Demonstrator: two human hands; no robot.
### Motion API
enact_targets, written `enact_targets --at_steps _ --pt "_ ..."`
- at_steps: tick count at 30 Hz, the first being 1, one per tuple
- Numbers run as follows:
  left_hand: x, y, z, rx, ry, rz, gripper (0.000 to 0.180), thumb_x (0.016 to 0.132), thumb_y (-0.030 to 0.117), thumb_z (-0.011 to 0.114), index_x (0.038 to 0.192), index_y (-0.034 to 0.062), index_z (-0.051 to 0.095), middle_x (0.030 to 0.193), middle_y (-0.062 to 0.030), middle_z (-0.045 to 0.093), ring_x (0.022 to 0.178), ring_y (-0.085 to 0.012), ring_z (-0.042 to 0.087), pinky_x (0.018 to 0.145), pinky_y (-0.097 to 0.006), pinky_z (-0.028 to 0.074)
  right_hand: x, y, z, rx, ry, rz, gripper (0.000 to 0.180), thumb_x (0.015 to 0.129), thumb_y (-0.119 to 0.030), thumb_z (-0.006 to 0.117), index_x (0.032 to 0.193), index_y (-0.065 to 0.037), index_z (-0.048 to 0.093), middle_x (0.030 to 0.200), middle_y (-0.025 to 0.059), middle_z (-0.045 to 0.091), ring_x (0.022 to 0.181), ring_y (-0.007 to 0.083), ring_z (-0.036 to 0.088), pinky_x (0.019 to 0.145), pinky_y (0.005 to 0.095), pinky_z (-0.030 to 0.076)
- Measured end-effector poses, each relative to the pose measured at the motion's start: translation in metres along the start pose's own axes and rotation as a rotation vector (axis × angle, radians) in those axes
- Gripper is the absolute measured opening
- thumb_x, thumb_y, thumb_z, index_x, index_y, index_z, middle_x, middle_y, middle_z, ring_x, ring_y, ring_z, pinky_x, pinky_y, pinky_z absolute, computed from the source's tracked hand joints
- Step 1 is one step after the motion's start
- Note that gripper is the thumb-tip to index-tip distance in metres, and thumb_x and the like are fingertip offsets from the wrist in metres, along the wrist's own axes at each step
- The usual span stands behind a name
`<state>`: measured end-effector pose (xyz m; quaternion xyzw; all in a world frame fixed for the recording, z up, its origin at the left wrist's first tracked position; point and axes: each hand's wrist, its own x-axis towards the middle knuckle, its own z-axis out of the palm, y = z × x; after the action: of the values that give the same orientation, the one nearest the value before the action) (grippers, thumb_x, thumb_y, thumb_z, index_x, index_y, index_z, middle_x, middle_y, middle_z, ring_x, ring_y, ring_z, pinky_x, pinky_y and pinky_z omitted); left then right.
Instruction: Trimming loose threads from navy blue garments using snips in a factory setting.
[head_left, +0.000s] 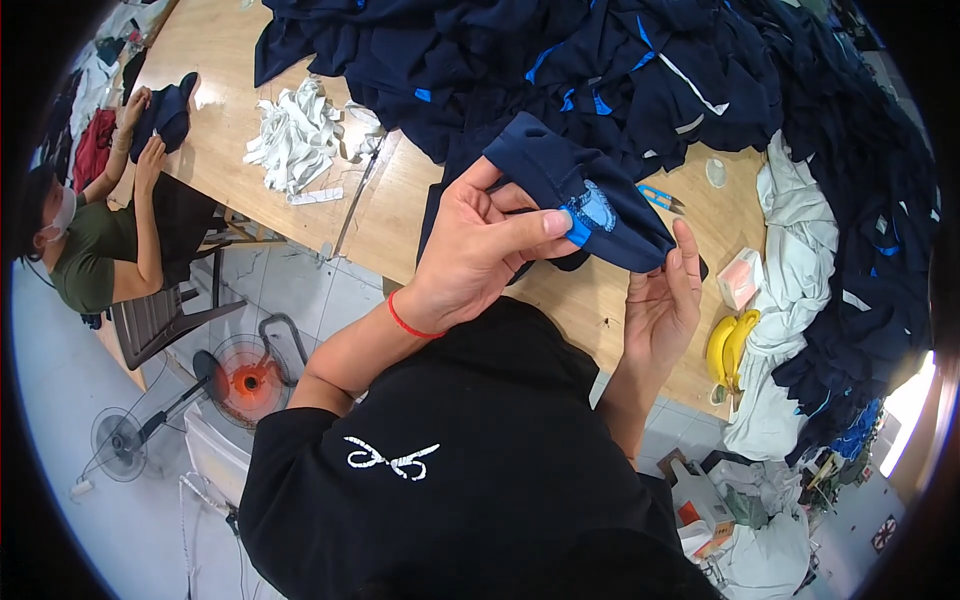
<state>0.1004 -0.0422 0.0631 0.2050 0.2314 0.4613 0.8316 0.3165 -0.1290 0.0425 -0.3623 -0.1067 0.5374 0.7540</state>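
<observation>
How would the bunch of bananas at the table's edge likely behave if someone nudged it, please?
The bananas would probably slide as one curved bunch rather than roll. Lying at the wooden table edge against the pale cloth, they could well drop off. They likely bruise easily.

A garment workshop: a heap of navy garments (pixel 640 70) covers the wooden table (pixel 400 215), with white fabric scraps (pixel 295 135) and another seated worker (pixel 95 240) beside it.

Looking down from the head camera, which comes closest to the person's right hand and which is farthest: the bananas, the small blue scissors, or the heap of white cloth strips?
From the right hand:
1. Bananas, just to its right on the table.
2. Small blue scissors, above it on the table.
3. Heap of white cloth strips, far across the table to the left.
</observation>
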Motion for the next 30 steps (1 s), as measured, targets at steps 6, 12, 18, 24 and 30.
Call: enact_targets --at_steps 6,12,18,24,30 --pt "0.000 0.002 0.000 0.059 -0.026 -0.011 0.059 0.094 -0.009 0.071 0.148 -0.0010 0.048 0.120 -0.0160 0.076 0.103 -0.0218 0.078 0.088 -0.038 0.069 0.002 0.003 -0.001 0.000 0.004 0.008 0.039 0.105 -0.001 0.060 0.143 0.007 0.053 0.119 0.0215 0.075 0.106 0.0250 0.078 0.094 0.0390 0.068" --pt "-0.002 0.003 0.002 0.073 0.028 0.040 0.055 0.093 -0.013 0.069 0.143 -0.0065 0.045 0.095 -0.0117 0.074 0.089 -0.0194 0.078 0.084 -0.036 0.069 0.005 0.006 -0.003 -0.019 0.000 0.017 0.039 0.106 -0.003 0.061 0.143 0.006 0.054 0.119 0.0214 0.075 0.106 0.0243 0.078 0.094 0.0387 0.067" --pt "-0.003 0.005 0.002 0.078 0.015 0.066 0.051 0.095 -0.013 0.067 0.141 -0.0066 0.046 0.098 -0.0132 0.074 0.090 -0.0196 0.078 0.083 -0.037 0.070 0.007 0.009 -0.003 -0.022 -0.004 0.027 0.038 0.106 -0.003 0.061 0.142 0.006 0.055 0.120 0.0219 0.075 0.108 0.0250 0.078 0.095 0.0390 0.067" --pt "-0.003 0.003 -0.004 0.086 0.054 0.117 0.047 0.088 -0.015 0.061 0.133 -0.0041 0.054 0.105 -0.0104 0.073 0.103 -0.0173 0.074 0.092 -0.032 0.062 0.002 0.008 -0.001 -0.136 -0.017 0.001 0.039 0.100 0.007 0.062 0.139 0.005 0.057 0.124 0.0196 0.072 0.105 0.0209 0.076 0.088 0.0324 0.065" --pt "-0.006 -0.041 -0.143 0.189 0.261 -0.263 0.039 0.078 -0.005 0.054 0.114 0.0020 0.064 0.107 -0.0069 0.069 0.090 -0.0139 0.063 0.089 -0.026 0.051 0.000 0.032 -0.043 -0.550 0.025 -0.013 0.034 0.091 0.019 0.060 0.120 0.004 0.070 0.119 0.0085 0.071 0.103 0.0135 0.066 0.088 0.0240 0.050"
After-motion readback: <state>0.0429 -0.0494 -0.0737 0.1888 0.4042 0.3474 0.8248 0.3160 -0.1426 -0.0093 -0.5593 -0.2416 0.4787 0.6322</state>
